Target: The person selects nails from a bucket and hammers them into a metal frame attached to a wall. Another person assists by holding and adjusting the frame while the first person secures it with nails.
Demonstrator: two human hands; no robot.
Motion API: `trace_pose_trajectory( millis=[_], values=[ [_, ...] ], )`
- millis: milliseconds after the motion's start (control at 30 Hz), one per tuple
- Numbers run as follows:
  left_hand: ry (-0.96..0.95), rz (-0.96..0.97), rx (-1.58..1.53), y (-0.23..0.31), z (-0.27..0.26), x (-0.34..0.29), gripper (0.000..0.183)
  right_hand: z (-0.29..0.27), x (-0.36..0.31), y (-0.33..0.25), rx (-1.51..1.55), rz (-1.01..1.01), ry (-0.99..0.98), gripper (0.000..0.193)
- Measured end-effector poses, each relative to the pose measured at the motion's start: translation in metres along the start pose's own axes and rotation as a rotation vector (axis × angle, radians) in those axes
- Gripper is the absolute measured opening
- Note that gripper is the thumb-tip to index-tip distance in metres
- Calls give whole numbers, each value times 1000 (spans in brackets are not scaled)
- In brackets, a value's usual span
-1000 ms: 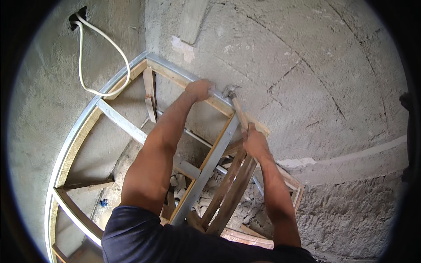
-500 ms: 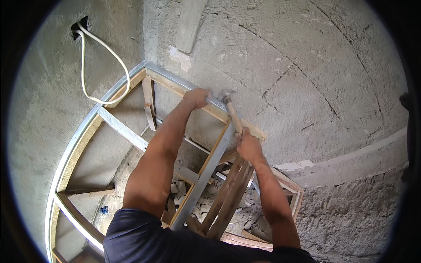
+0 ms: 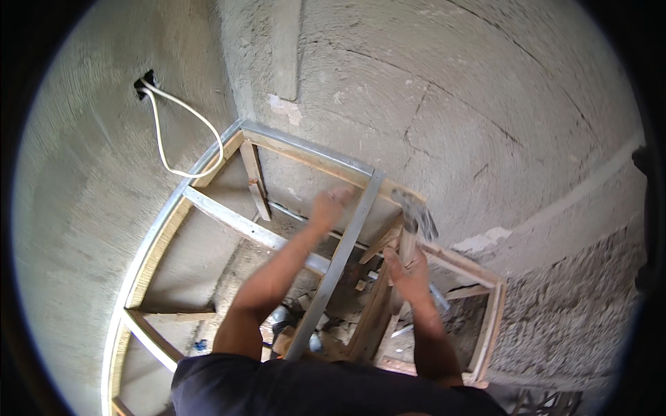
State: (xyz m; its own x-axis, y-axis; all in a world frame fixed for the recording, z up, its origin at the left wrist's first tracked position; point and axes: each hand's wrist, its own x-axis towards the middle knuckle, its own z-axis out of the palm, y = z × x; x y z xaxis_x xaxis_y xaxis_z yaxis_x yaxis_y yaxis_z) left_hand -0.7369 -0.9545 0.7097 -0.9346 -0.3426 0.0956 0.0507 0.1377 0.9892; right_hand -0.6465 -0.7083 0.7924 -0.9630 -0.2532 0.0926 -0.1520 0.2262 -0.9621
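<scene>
My right hand [image 3: 409, 276] is closed round the wooden handle of a claw hammer [image 3: 408, 243], held with its metal head up near the back right of a wooden frame [image 3: 298, 159]. Over the opening behind the frame's front members is my left hand [image 3: 329, 208], lifted off the back rail and close to a metal-topped crosspiece [image 3: 336, 260]. Its fingers are smeared by motion, so I cannot make out whether anything is in them. A grey metal channel [image 3: 312, 147] lies along the top of the back rail, against the wall.
A curved metal-edged rim [image 3: 142, 256] bounds the frame on the left. A white cable loop [image 3: 163, 149] hangs from a hole in the rough plaster wall [image 3: 76, 173]. Rubble and wood pieces lie below, seen through the openings. At right stands another wooden frame section [image 3: 494, 319].
My left hand has come off the metal channel on the back rail, down towards me. My right hand has drawn the hammer away from the channel, to the right and nearer.
</scene>
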Motion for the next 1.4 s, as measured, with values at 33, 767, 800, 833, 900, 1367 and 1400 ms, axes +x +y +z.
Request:
trace_pose_trajectory(
  millis=[33, 767, 800, 833, 900, 1367, 1400],
  values=[
    [-69, 15, -7, 13, 8, -37, 33, -3, -5, -4, -70, -80, 8, 26],
    [-875, 855, -988, 281, -71, -353, 30, 1, -155, -22, 204, 161, -172, 12],
    [-868, 881, -985, 279, -72, -355, 30, 5, -154, -22, 217, 151, -200, 11],
    [-861, 907, -982, 277, -73, -357, 31, 10, -153, -22, 194, 117, -228, 10],
    [-866, 958, -976, 275, -72, -359, 33, 17, -150, -21, 140, 108, -274, 8],
    [-261, 1007, -733, 273, -88, -333, 31, 33, -130, -37, 137, 100, -347, 7],
    [-285, 980, -788, 273, -91, -330, 32, 29, -131, -36, 127, 116, -344, 7]
  ],
)
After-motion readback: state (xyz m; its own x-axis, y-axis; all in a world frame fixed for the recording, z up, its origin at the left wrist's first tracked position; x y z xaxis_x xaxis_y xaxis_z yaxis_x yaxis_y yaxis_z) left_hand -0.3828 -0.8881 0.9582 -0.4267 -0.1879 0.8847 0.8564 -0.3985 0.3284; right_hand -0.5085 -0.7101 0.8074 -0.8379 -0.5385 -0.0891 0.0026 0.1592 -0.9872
